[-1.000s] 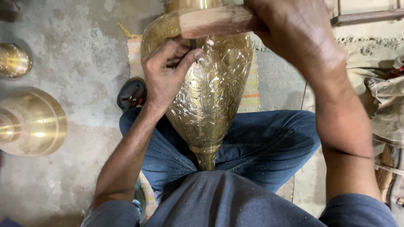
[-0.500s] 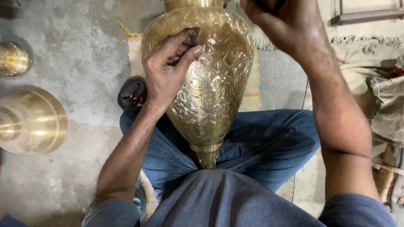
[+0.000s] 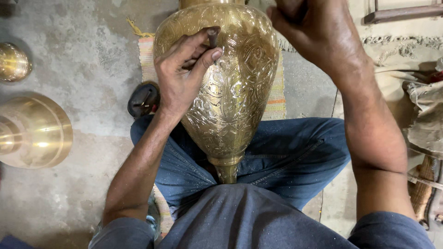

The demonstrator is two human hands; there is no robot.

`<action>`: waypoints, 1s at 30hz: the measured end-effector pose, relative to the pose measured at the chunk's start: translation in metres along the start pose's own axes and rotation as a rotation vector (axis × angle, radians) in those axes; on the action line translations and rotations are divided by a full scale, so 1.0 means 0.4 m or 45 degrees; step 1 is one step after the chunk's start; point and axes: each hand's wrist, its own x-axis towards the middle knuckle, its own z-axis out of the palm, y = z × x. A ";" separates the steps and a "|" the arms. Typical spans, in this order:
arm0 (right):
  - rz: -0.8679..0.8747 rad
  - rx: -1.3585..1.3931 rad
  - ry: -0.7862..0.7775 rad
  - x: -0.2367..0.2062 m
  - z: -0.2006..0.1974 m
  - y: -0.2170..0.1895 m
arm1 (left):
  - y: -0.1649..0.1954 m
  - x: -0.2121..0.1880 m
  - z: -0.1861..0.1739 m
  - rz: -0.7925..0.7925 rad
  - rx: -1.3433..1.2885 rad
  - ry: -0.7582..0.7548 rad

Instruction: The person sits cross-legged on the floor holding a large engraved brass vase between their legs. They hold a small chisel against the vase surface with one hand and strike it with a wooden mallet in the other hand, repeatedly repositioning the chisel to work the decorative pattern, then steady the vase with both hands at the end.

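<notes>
A large engraved brass vase (image 3: pixel 233 97) rests tilted between my legs, its narrow end toward my belly. My left hand (image 3: pixel 184 74) lies on the vase's left side and pinches a short dark metal punch (image 3: pixel 213 36) whose tip touches the engraved surface. My right hand (image 3: pixel 318 32) is raised at the top right, fingers closed. What it grips is hidden by the fist and the frame's edge.
A round brass base (image 3: pixel 34 131) and a smaller brass piece (image 3: pixel 14 62) stand on the concrete floor at left. A striped mat (image 3: pixel 277 99) lies under the vase, a small dark object (image 3: pixel 143 99) beside my knee, and cloth and wooden pieces (image 3: pixel 424 120) at right.
My right hand swung a wooden mallet over the vase a second ago and has since lifted up and right, taking the mallet out of sight. The left hand kept the punch on the vase.
</notes>
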 end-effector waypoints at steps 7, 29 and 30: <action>0.155 0.500 0.018 -0.025 -0.001 0.000 | -0.008 0.002 -0.002 0.010 0.032 -0.025; -0.190 0.221 0.194 -0.048 0.002 0.010 | 0.003 0.011 -0.009 0.033 0.111 -0.080; -0.221 -0.092 0.173 -0.050 0.000 0.008 | 0.003 0.012 -0.009 0.046 0.107 -0.086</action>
